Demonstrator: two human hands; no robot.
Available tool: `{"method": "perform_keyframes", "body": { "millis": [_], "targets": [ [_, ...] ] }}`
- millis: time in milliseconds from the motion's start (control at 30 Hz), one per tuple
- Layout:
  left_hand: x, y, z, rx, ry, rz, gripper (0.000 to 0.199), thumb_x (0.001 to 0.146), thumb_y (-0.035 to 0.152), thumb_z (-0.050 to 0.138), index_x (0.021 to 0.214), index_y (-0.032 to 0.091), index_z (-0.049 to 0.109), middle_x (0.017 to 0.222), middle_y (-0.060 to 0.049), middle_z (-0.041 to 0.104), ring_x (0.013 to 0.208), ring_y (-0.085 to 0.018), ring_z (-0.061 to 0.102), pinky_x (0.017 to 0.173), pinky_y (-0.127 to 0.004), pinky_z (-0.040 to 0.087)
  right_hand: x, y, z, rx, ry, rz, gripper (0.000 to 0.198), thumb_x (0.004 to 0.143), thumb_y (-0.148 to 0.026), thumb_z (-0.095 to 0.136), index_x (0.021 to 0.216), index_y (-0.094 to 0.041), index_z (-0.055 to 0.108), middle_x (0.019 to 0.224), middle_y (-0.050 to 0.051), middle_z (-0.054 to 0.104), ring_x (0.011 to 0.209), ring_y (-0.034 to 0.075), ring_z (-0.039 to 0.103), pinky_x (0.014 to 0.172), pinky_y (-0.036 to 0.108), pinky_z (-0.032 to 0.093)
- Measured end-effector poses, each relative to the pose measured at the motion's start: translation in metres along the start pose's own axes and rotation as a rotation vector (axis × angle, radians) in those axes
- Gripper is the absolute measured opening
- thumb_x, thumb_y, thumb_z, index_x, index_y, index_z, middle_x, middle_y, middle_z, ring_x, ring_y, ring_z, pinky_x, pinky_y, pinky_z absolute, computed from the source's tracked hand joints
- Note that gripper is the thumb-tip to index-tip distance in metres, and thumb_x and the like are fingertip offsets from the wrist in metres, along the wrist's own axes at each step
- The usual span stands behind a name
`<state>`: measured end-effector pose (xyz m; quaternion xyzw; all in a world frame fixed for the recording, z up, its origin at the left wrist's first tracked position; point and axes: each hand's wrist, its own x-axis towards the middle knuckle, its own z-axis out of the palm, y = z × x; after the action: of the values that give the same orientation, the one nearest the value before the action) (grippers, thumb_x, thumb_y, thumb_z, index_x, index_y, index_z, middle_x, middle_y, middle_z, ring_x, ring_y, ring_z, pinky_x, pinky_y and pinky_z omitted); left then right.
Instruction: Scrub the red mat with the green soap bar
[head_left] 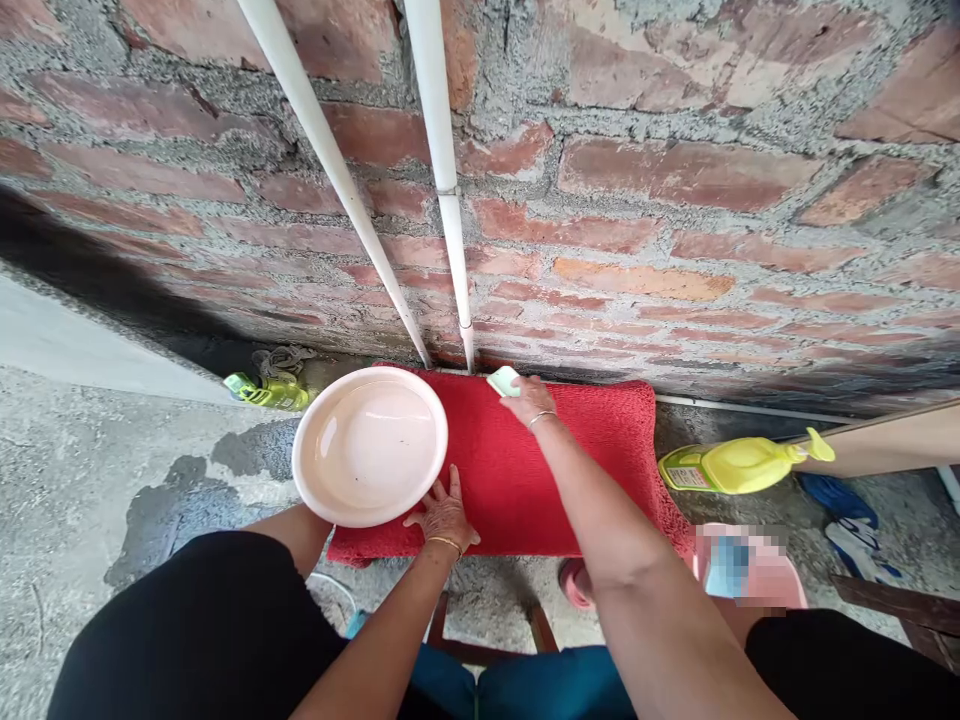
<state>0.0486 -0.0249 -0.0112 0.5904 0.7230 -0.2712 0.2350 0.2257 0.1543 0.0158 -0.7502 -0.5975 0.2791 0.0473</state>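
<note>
A red towel-like cloth (pixel 517 470) lies spread over a low surface in front of me. My left hand (pixel 442 515) rests on its front left part, fingers spread, close beside a pale pink basin (pixel 307 470) with clear water in it. My right hand (pixel 531 400) reaches to the cloth's far edge. Its fingers are closed on a small pale green block (pixel 503 381); whether this is soap or a sponge I cannot tell. The underside of the block is hidden.
A yellow pump bottle (pixel 739 466) lies by the cloth's right end, near a pink tub (pixel 780 570) with blurred contents. Another yellow-green bottle (pixel 277 394) is at left. Two white pipes (pixel 450 220) run down the brick wall (pixel 675 180). The concrete floor (pixel 60 480) has wet patches.
</note>
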Motion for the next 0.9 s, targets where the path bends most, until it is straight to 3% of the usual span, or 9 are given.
{"method": "perform_keyframes", "body": {
  "millis": [200,300,400,567,633,700,800,900],
  "targets": [
    [0.0,-0.001,0.0,-0.007,0.007,0.002,0.14,0.04,0.043,0.082,0.146,0.03,-0.008,0.152,-0.02,0.011,0.132,-0.048,0.017,0.081,-0.068,0.04,-0.027,0.147,-0.078,0.0,0.172,0.552,0.056,0.069,-0.048,0.065,0.118,-0.023,0.057,0.115,0.014,0.049,0.098,0.025,0.054,0.083,0.035,0.039],
    [-0.001,0.0,-0.002,-0.018,0.003,0.001,0.14,0.041,0.043,0.082,0.146,0.03,-0.009,0.152,-0.019,0.011,0.132,-0.047,0.016,0.081,-0.067,0.04,-0.051,0.177,-0.089,-0.04,0.281,0.647,0.056,0.073,-0.049,0.062,0.121,-0.02,0.055,0.12,0.019,0.046,0.103,0.029,0.051,0.084,0.038,0.037],
    [-0.003,0.0,-0.004,-0.029,-0.002,-0.001,0.14,0.04,0.042,0.082,0.146,0.03,-0.008,0.152,-0.018,0.008,0.132,-0.047,0.016,0.081,-0.066,0.041,-0.066,0.153,-0.06,-0.01,0.303,0.472,0.051,0.072,-0.047,0.064,0.115,-0.02,0.057,0.115,0.015,0.049,0.099,0.025,0.053,0.085,0.034,0.038],
    [-0.003,-0.001,-0.004,-0.023,0.005,-0.001,0.139,0.04,0.043,0.082,0.146,0.031,-0.008,0.152,-0.02,0.011,0.131,-0.047,0.017,0.08,-0.067,0.04,-0.077,0.047,0.022,-0.003,0.194,-0.054,0.04,0.071,-0.042,0.066,0.107,-0.026,0.06,0.106,0.005,0.052,0.095,0.02,0.052,0.086,0.03,0.039],
    [-0.002,-0.001,-0.003,-0.015,0.01,-0.003,0.14,0.039,0.043,0.082,0.146,0.031,-0.008,0.152,-0.02,0.01,0.131,-0.047,0.018,0.081,-0.068,0.039,-0.077,0.011,0.043,-0.034,0.126,-0.181,0.04,0.072,-0.041,0.066,0.108,-0.027,0.06,0.107,0.005,0.051,0.096,0.02,0.051,0.087,0.032,0.039],
    [-0.001,-0.001,-0.002,-0.01,0.01,-0.004,0.142,0.039,0.043,0.083,0.146,0.031,-0.009,0.152,-0.02,0.009,0.131,-0.047,0.018,0.081,-0.068,0.038,-0.074,-0.007,0.051,-0.073,0.087,-0.228,0.04,0.072,-0.04,0.066,0.11,-0.027,0.059,0.109,0.006,0.05,0.097,0.021,0.05,0.087,0.033,0.038],
    [0.001,-0.001,0.0,-0.01,0.004,-0.003,0.141,0.039,0.043,0.082,0.146,0.032,-0.01,0.152,-0.02,0.006,0.131,-0.048,0.016,0.081,-0.068,0.038,-0.064,0.012,0.038,-0.11,0.098,-0.196,0.04,0.071,-0.039,0.067,0.108,-0.027,0.06,0.109,0.006,0.051,0.097,0.021,0.05,0.087,0.033,0.038],
    [0.002,-0.002,0.002,-0.014,0.004,0.001,0.14,0.041,0.042,0.082,0.146,0.031,-0.01,0.153,-0.02,0.005,0.131,-0.049,0.015,0.08,-0.069,0.038,-0.061,0.078,0.003,-0.078,0.166,-0.036,0.041,0.069,-0.041,0.068,0.108,-0.027,0.061,0.107,0.005,0.051,0.095,0.018,0.052,0.087,0.029,0.039]
  ]
}}
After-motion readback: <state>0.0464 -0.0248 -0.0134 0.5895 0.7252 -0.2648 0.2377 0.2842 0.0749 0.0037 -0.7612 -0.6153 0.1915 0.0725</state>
